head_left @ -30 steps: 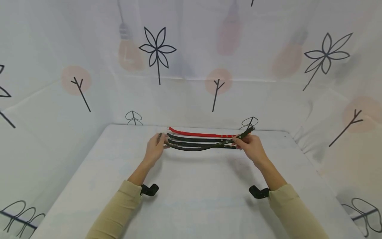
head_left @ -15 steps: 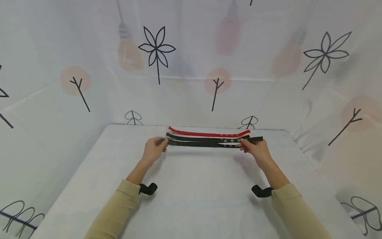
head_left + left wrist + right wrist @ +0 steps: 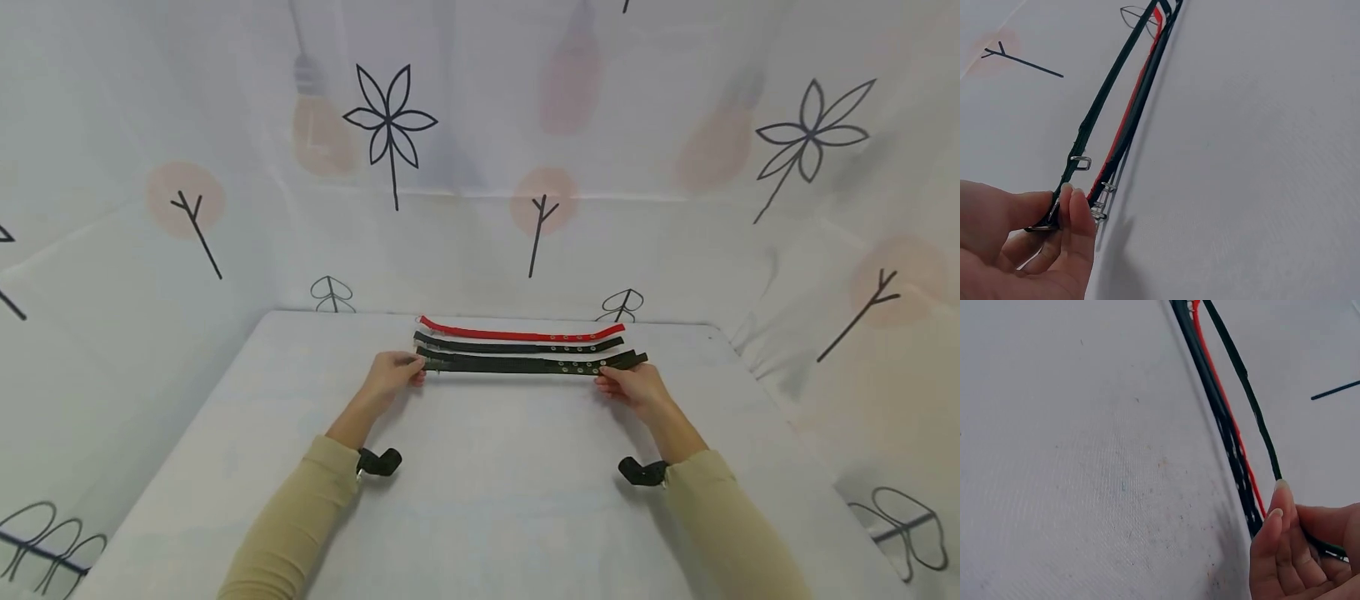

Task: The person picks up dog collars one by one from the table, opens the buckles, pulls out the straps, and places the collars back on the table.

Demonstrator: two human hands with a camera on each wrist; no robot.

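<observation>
A dark green pet collar (image 3: 1107, 90) is stretched lengthwise between both hands. My left hand (image 3: 392, 375) pinches its buckle end; a metal ring (image 3: 1080, 163) shows just beyond the fingertips. My right hand (image 3: 637, 390) pinches the end with eyelets, and the tip sticks out past the fingers. In the head view this collar overlaps another dark collar below it. Just behind lie a black collar (image 3: 517, 347) and, farthest back, a red collar (image 3: 510, 336), parallel to it. In both wrist views the held collar stands apart from the ones on the table.
The white table (image 3: 487, 492) ends at a back edge close behind the red collar. A white printed cloth (image 3: 465, 250) hangs behind and at both sides. Black wrist mounts (image 3: 382, 462) stick inward from both sleeves.
The held collar was sagging with its right end raised; it is now pulled straighter. Its right end has come down, and it lies over the front dark collar in the head view.
</observation>
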